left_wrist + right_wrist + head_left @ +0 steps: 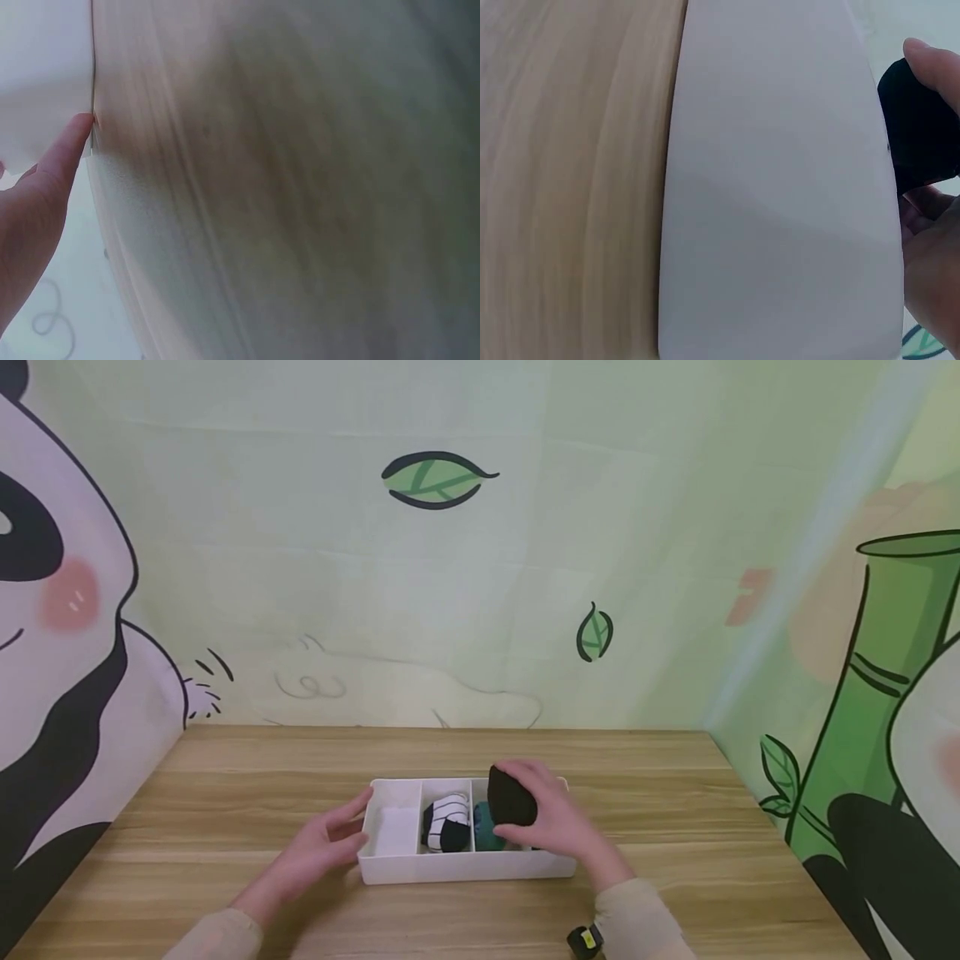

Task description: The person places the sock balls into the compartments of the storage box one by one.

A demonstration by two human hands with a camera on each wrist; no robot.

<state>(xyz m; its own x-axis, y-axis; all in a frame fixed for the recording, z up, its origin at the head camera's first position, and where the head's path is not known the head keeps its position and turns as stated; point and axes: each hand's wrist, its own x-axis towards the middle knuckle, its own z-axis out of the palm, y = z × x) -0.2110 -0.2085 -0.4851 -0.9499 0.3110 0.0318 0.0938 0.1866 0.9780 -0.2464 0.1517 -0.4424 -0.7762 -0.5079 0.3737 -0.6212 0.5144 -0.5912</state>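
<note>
A white divided box stands on the wooden table, its long side toward me. My left hand touches the box's left end, fingers extended; the left wrist view shows a fingertip against the box edge. With thumb and fingers, my right hand grips a black cloth bundle above the right part of the box. A white bundle with black stripes and black patches lies in a middle compartment. To its right, a teal bundle is partly hidden by the right hand and the black bundle.
The wooden table runs back to a wall covering printed with leaves and pandas. Near the right sleeve is a small black device with a yellow mark. White dividers separate the box's compartments.
</note>
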